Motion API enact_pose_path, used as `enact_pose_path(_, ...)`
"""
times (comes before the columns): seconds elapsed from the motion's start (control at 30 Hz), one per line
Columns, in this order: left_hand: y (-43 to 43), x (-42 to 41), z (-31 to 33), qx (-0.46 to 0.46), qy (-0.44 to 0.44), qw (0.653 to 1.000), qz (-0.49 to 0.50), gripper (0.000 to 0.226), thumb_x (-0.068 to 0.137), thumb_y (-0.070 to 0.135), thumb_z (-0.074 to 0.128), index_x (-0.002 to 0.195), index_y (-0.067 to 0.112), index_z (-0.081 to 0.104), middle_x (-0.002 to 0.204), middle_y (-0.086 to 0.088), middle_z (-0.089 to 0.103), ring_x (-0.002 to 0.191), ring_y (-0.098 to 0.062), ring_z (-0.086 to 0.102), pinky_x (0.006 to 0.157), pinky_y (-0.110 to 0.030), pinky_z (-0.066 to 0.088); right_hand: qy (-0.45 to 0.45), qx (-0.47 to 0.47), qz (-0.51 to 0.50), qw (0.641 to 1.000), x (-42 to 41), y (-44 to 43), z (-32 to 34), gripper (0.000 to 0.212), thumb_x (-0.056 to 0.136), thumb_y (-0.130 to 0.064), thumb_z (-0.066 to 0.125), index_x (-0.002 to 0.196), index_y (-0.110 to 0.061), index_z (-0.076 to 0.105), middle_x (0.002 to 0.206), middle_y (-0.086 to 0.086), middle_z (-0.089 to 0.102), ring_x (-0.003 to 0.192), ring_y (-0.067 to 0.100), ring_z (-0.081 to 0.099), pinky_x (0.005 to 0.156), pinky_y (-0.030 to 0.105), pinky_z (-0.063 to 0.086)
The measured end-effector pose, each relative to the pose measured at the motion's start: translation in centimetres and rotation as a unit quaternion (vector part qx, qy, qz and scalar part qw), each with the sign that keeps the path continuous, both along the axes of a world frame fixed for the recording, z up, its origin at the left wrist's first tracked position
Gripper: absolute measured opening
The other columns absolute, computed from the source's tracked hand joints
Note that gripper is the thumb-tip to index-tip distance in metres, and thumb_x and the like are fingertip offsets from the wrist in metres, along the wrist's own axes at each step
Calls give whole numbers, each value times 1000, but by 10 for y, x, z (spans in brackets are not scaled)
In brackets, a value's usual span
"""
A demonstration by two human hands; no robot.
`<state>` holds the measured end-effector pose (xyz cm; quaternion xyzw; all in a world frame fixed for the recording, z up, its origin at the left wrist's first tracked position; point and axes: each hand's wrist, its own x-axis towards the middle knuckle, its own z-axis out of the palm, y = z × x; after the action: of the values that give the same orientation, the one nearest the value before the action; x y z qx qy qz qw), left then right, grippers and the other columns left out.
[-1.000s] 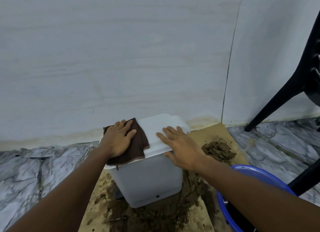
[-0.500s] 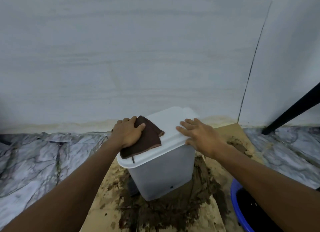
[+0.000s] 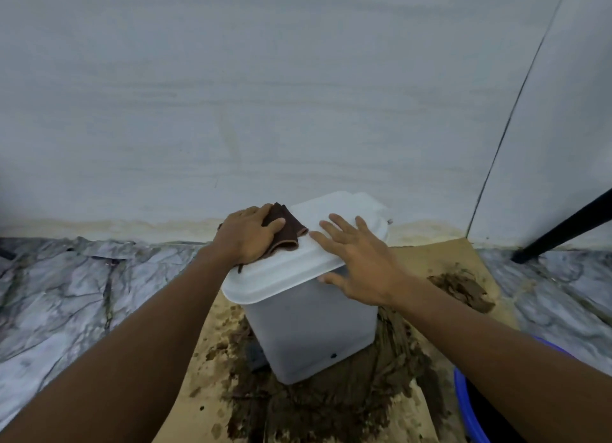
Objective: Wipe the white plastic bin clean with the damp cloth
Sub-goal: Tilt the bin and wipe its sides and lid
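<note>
A white plastic bin point(image 3: 311, 330) with a closed white lid stands on a muddy sheet of cardboard point(image 3: 440, 260), close to the wall. A dark brown cloth point(image 3: 284, 227) lies bunched on the lid's far left part. My left hand point(image 3: 246, 235) presses down on the cloth and covers most of it. My right hand point(image 3: 357, 260) rests on the lid's right edge with fingers spread flat and the thumb under the rim.
Wet brown mud point(image 3: 318, 406) is spread around the bin's base, with a clump point(image 3: 460, 290) to the right. A blue bucket rim point(image 3: 463, 406) shows at the lower right. A black chair leg point(image 3: 563, 230) slants at the right. Marble floor point(image 3: 66, 296) lies to the left.
My left hand has drawn the cloth into a tighter bunch and pushed it toward the lid's far left. My right hand has shifted a little further onto the lid.
</note>
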<state>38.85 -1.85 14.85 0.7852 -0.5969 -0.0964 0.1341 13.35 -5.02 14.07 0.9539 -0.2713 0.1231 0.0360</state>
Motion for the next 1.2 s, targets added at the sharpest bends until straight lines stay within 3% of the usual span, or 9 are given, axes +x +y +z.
enact_pose_path(0.17,12,12,-3,17,56,997,57,61,101,64,32,146,23,43,139,-10,59,120,-33,56,101,-48,44,64,-29,13,997,0,-3,-1,65,99,-49,46,155,-27,22,164,1,20,152,22,13,121,48,1)
enact_pose_path(0.37,21,-29,0,9,41,996,74,65,98,65,32,141,18,45,131,-15,61,117,-37,55,100,-52,45,89,-16,19,996,-37,-10,7,62,100,-40,50,154,-23,26,162,5,23,151,28,16,120,54,7)
enact_pose_path(0.5,24,-59,3,17,40,994,98,70,96,68,30,140,16,44,130,-17,59,120,-40,51,101,-54,43,95,-4,-11,995,-62,-14,11,62,103,-38,43,156,-27,14,165,2,11,153,24,6,122,43,2)
enact_pose_path(0.67,50,-96,-6,-2,-13,996,88,78,96,71,25,154,18,29,143,-17,51,130,-40,46,107,-53,40,52,103,-31,993,-90,-5,15,66,101,-33,52,155,-31,14,165,-3,5,153,16,-2,122,37,16)
enact_pose_path(0.87,73,-121,1,-11,-42,998,55,80,98,69,23,160,20,14,155,-17,39,140,-39,36,113,-51,32,61,133,-40,989,-89,40,18,98,86,-64,53,158,-18,4,166,0,-5,151,16,-10,123,44,-7)
enact_pose_path(0.97,82,-126,-3,-29,-44,999,2,79,100,67,20,162,25,-2,170,-11,4,156,-34,6,125,-48,9,60,155,-58,984,-82,57,22,113,78,-82,46,158,-16,2,166,2,-8,152,19,-12,123,48,-4)
enact_pose_path(1.03,84,-121,-6,-43,-47,997,-41,77,101,67,17,161,27,-9,170,-4,-15,156,-24,-14,126,-44,-7,60,170,-69,981,-76,65,21,119,75,-85,46,157,-14,-2,165,4,-11,151,19,-15,123,47,-4)
enact_pose_path(1.1,83,-111,-8,-38,-45,996,-62,77,101,66,17,161,27,-9,170,0,-13,156,-20,-13,126,-43,-7,49,191,-79,977,-69,70,18,124,73,-85,50,157,-14,-6,164,4,-16,150,19,-19,123,44,-5)
enact_pose_path(1.2,76,-98,-5,-30,-8,999,-33,76,101,65,24,163,26,0,171,-1,1,157,-24,6,127,-43,8,13,214,-98,972,-52,74,12,130,67,-87,54,157,-16,-8,164,3,-18,149,17,-22,122,46,-6)
